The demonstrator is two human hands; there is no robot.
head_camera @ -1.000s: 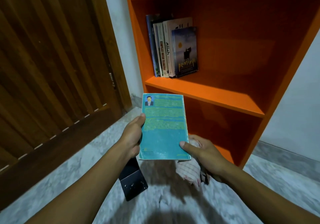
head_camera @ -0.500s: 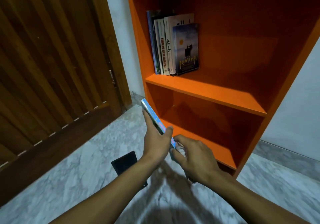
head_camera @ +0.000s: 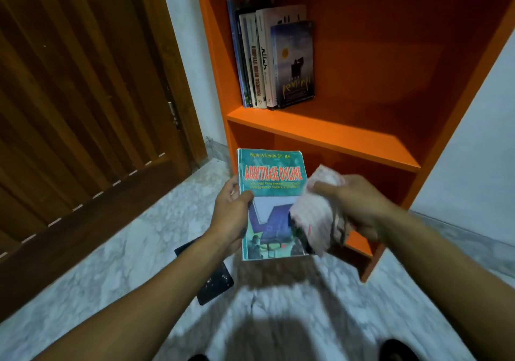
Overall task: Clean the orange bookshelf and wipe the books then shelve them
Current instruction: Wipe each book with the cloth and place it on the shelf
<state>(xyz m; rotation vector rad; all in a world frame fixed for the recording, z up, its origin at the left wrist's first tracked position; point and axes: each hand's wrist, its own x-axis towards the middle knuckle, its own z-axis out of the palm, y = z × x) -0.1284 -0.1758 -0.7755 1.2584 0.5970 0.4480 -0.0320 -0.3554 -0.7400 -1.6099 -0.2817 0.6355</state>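
Now, steadying the teal book (head_camera: 271, 201) in the gripping left hand (head_camera: 231, 215), sweep the cloth (head_camera: 315, 215) bunched in the right hand (head_camera: 359, 207) down the cover.

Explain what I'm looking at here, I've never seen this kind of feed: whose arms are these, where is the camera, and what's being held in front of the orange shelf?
No machine here: these are a person's two bare arms, seen from one wide-angle camera worn on the head and looking forward and down. The left hand grips a teal book, front cover up, title "ARBITRASE ONLINE". The right hand holds a bunched white cloth against the cover's right side, which looks like wiping. Behind stands the orange bookshelf. On its upper visible shelf a row of books stands upright at the left end. On the marble floor below the left forearm lies a dark flat object, possibly another book; I can't tell. A brown wooden door fills the left.
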